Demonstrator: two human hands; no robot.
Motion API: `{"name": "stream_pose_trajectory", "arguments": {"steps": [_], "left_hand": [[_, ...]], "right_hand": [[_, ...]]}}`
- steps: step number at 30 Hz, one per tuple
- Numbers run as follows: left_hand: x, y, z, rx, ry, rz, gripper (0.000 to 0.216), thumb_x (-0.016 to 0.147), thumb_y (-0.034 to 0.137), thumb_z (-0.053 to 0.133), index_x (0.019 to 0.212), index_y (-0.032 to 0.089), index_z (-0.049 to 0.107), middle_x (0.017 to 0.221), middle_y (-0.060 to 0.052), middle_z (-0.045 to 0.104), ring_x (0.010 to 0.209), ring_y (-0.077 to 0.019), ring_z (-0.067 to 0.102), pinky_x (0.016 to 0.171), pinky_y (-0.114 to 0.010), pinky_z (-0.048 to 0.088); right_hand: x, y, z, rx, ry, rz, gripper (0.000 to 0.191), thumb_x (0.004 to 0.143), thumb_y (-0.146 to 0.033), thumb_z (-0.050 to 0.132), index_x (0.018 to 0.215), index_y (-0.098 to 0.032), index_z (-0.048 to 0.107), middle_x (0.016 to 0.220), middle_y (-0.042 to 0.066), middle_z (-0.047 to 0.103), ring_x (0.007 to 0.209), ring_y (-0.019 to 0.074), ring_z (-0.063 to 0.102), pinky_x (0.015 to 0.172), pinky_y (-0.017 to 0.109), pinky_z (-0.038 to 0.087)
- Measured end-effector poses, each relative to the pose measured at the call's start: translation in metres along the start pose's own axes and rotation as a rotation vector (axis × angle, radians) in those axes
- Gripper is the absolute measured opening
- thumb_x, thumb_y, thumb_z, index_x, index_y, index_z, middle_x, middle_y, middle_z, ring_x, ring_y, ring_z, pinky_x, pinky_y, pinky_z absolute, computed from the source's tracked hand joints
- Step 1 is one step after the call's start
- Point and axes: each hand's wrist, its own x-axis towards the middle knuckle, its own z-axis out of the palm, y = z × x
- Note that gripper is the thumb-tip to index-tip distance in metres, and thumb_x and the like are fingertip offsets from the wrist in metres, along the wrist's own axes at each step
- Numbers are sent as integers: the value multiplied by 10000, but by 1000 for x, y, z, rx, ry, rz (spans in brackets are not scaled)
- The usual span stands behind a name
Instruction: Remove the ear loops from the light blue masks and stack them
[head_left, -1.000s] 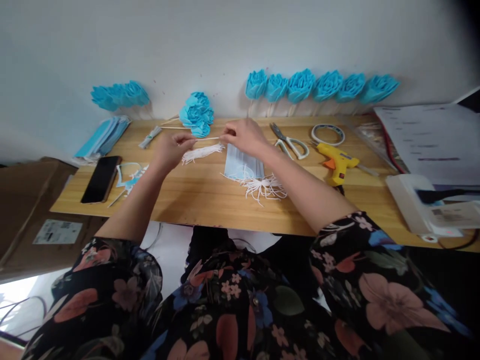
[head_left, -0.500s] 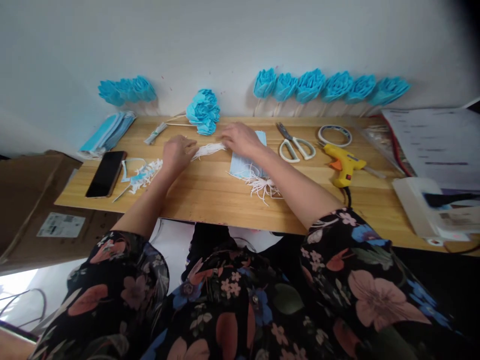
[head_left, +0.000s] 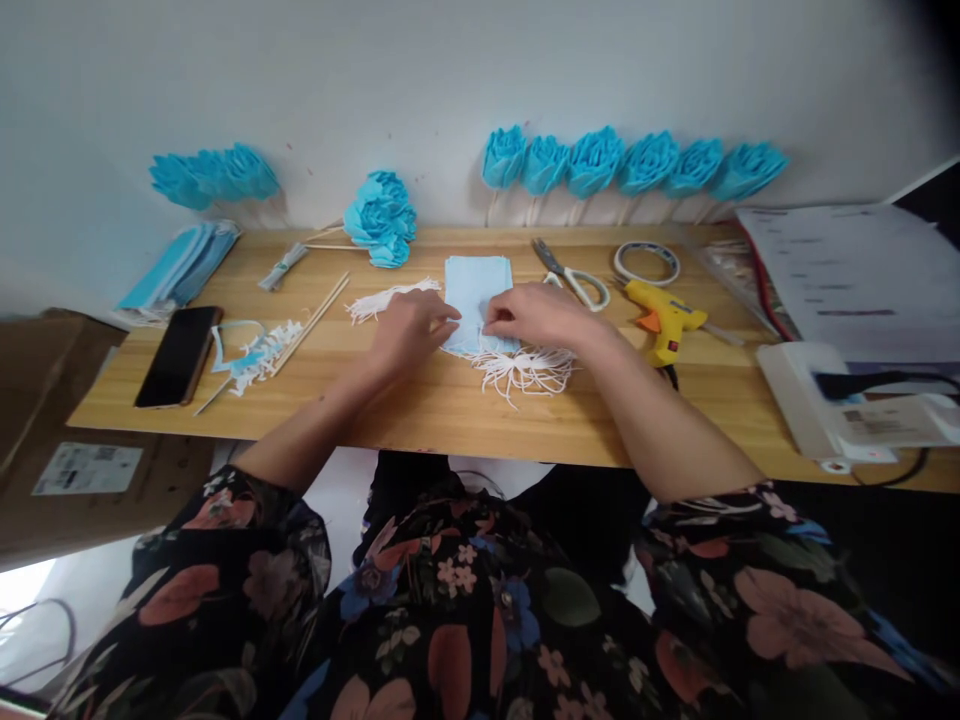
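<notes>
A stack of flat light-blue mask pieces lies on the table in front of me. My left hand is at its left edge, fingers bent and a little apart, with nothing seen in them. Over the stack's right side, my right hand has its fingertips pressed together low on the blue sheet; whatever they pinch is too small to make out. White ear-loop strings fan out below the right hand. A second bundle of white strings lies behind the left hand, which partly covers it.
Scissors, a tape roll and a yellow glue gun lie to the right. On the left are a phone, mask scraps, wooden sticks and folded masks. Blue flowers line the wall.
My left hand has left the white string bundle and moved right and nearer to the blue stack. My right hand has come back from the bundle onto the stack. The view has shifted slightly.
</notes>
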Motion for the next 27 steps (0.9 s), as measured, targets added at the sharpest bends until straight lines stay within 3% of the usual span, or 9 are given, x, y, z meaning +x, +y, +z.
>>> {"name": "stream_pose_trajectory", "arguments": {"steps": [4,7,10,14,19,27], "left_hand": [[9,8,15,34,-86,-35,194,883,233,693,1028,212,820,878,-90,764,888,-259,680,851,-407,462],[13,11,17,-15,-45,-43,212,913,247,672,1066,204,811,931,-98,775,915,-252,679,877,-403,462],[16,16,11,-113,0,-18,223,975,302,611,1025,210,808,978,-87,788,904,-219,673,855,-363,467],[20,23,0,-232,-1,-7,307,1005,347,570,879,193,804,856,-58,772,806,-183,653,765,-316,452],[22,28,-5,-339,26,-79,207,931,299,641,884,193,812,774,-32,754,711,-157,622,681,-289,434],[20,21,-19,-310,51,-149,174,901,267,655,845,162,782,822,-43,765,737,-161,609,712,-299,429]], "right_hand": [[-1,1,11,3,3,-9,44,849,-283,741,822,-259,766,803,29,740,695,182,590,625,335,315],[-3,3,11,144,42,-66,68,865,-258,705,808,-236,736,772,19,720,690,169,578,630,331,330],[-4,3,8,366,134,-107,126,873,-291,694,775,-211,688,752,12,702,695,156,576,662,322,372],[-5,0,7,577,203,-105,114,849,-293,696,780,-206,670,746,15,721,640,138,543,628,313,365],[-2,-1,10,677,249,-85,128,837,-335,714,829,-217,667,738,17,715,622,139,521,597,313,357],[-1,-1,11,767,272,-68,107,860,-317,720,869,-214,691,824,26,720,744,163,600,704,335,446]]}}
